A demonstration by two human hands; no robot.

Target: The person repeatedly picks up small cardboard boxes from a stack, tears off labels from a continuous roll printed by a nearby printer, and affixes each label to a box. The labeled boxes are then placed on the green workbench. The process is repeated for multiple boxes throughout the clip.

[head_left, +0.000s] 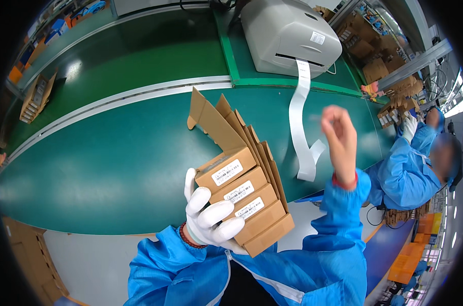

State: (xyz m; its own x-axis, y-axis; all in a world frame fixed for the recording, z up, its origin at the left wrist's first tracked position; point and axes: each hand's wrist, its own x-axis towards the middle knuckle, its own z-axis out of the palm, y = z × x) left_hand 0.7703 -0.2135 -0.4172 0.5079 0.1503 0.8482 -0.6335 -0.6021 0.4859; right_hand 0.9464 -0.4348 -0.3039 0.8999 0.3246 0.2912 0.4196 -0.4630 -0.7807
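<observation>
My left hand (pixel 211 217), in a white glove, grips a row of small brown cardboard boxes (pixel 266 232) in front of my body. Their flaps stand open, pointing away from me. Three of the boxes carry a white printed label (pixel 227 172) on the face turned up; the lowest one at the right shows a plain face. My bare right hand (pixel 339 135) is raised to the right of the boxes, thumb and fingers pinched together. Something faint and blurred shows at the fingertips, too small to name. Left of this hand hangs a long white label strip (pixel 296 115).
A grey label printer (pixel 292 38) stands at the back, feeding out the strip onto the green table (pixel 114 168). More boxes lie in an open carton (pixel 37 99) on the green belt (pixel 155 56) at the far left. Co-workers in blue (pixel 407 171) sit at the right.
</observation>
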